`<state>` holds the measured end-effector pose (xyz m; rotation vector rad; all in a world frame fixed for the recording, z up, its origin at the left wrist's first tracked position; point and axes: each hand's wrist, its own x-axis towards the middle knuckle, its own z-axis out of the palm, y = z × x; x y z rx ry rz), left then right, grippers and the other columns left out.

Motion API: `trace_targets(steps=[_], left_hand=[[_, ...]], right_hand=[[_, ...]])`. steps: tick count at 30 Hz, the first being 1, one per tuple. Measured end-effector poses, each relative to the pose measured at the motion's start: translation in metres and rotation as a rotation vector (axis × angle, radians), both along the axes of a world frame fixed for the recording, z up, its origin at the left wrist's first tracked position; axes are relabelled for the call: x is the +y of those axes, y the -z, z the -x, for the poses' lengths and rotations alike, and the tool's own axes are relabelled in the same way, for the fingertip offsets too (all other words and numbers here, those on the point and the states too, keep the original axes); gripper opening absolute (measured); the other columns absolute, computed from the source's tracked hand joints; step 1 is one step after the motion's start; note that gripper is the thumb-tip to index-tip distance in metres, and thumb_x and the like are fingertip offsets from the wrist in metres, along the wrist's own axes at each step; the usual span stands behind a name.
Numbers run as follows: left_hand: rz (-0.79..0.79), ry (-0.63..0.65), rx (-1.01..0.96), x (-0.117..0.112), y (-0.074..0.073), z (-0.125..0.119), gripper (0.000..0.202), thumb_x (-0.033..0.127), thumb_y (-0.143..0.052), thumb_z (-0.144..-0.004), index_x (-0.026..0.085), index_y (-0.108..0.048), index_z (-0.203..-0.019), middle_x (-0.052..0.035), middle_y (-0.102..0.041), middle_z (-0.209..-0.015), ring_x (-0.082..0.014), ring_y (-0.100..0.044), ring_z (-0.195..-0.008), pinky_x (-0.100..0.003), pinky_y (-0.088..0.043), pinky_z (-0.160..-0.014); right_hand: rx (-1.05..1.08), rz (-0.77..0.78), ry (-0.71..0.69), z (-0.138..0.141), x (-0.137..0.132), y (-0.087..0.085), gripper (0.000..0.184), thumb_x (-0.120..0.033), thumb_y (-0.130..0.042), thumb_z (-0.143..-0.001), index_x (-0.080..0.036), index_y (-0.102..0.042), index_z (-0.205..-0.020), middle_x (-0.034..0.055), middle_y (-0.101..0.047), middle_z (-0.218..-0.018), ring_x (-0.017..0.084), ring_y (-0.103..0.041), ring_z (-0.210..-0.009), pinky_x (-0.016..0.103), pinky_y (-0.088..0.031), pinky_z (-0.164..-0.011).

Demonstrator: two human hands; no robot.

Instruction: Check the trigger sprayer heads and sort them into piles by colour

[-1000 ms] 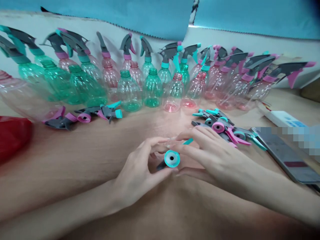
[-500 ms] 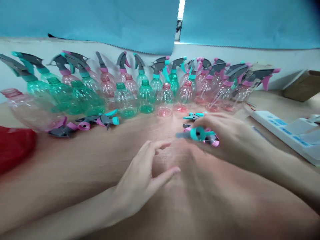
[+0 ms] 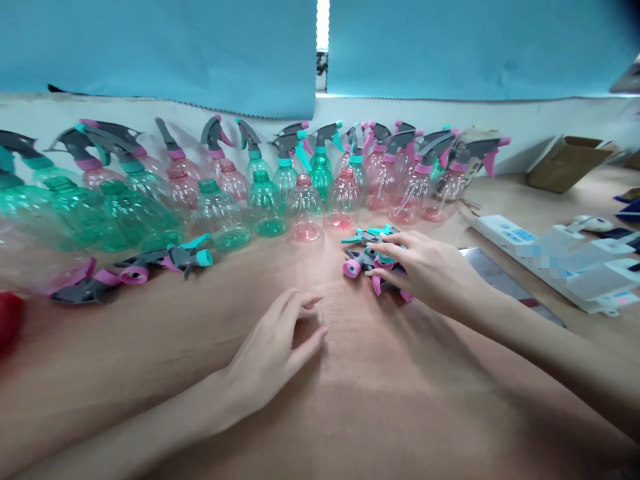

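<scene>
My right hand [image 3: 425, 270] lies on a small pile of loose spray trigger heads [image 3: 367, 257], grey with pink and teal parts, its fingers spread over them. My left hand [image 3: 277, 347] rests on the brown table [image 3: 200, 347] nearer me, fingers loosely curled, holding nothing. Behind the pile stand rows of green and pink plastic spray bottles [image 3: 305, 207]; those at the back wear trigger heads, while some in front have bare necks.
Another group of trigger heads [image 3: 150, 267] lies at the left, with a red object [image 3: 7, 317] at the left edge. A white power strip [image 3: 535, 253] and a flat dark object [image 3: 500, 273] lie at the right; a cardboard box [image 3: 567, 160] sits further back.
My two hands held a teal-capped trigger head together; the right hand carried it right to the pile and set it there. The left hand stayed on the table, empty.
</scene>
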<state>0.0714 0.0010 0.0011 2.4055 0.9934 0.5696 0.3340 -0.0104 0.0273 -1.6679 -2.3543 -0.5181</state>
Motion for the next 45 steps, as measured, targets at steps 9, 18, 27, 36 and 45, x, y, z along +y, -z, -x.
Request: trace_targets(steps=[9, 18, 27, 36, 45], left_hand=[[-0.178, -0.157, 0.048, 0.018, -0.009, 0.042, 0.024, 0.03, -0.051, -0.089, 0.022, -0.049, -0.112, -0.0052, -0.056, -0.11, -0.0214, -0.059, -0.097, -0.037, -0.049, -0.084], [-0.5, -0.479, 0.235, 0.05, -0.004, 0.151, 0.026, 0.038, -0.042, -0.091, 0.019, -0.054, -0.105, -0.0072, -0.059, -0.105, -0.0236, -0.057, -0.098, -0.035, -0.045, -0.085], [-0.592, -0.703, 0.451, 0.079, -0.007, 0.198, 0.04, 0.045, -0.056, -0.081, 0.013, -0.06, -0.104, -0.0186, -0.061, -0.107, -0.0385, -0.049, -0.107, -0.05, -0.032, -0.088], [-0.632, -0.659, 0.485, 0.086, -0.019, 0.189, 0.019, 0.031, -0.053, -0.082, 0.014, -0.059, -0.087, -0.0135, -0.067, -0.086, -0.0317, -0.058, -0.088, -0.044, -0.037, -0.079], [-0.615, -0.4, 0.085, 0.016, -0.04, 0.175, 0.025, 0.032, -0.058, -0.083, 0.017, -0.053, -0.102, -0.0059, -0.062, -0.094, -0.0199, -0.061, -0.088, -0.03, -0.049, -0.076]], right_hand=[[-0.008, 0.047, -0.052, 0.033, -0.003, -0.019, 0.032, -0.022, -0.052, -0.089, -0.013, -0.057, -0.12, 0.0159, -0.058, -0.121, 0.03, -0.057, -0.104, 0.043, -0.05, -0.078], [0.009, 0.176, -0.366, 0.105, 0.024, -0.012, 0.039, -0.032, -0.058, -0.085, -0.012, -0.056, -0.119, 0.0164, -0.056, -0.124, 0.031, -0.052, -0.115, 0.047, -0.048, -0.089], [0.093, 0.377, -0.626, 0.185, 0.044, -0.004, 0.041, -0.035, -0.056, -0.087, -0.016, -0.052, -0.122, 0.0125, -0.053, -0.125, 0.025, -0.058, -0.106, 0.041, -0.053, -0.083], [0.229, 0.416, -0.648, 0.227, 0.051, -0.013, 0.034, -0.029, -0.054, -0.089, -0.015, -0.051, -0.12, 0.0104, -0.055, -0.119, 0.023, -0.058, -0.102, 0.041, -0.051, -0.084], [0.476, 0.467, -0.587, 0.222, 0.042, -0.014, 0.067, -0.055, -0.061, -0.078, -0.023, -0.036, -0.13, 0.0047, -0.054, -0.124, 0.019, -0.057, -0.102, 0.035, -0.049, -0.085]])
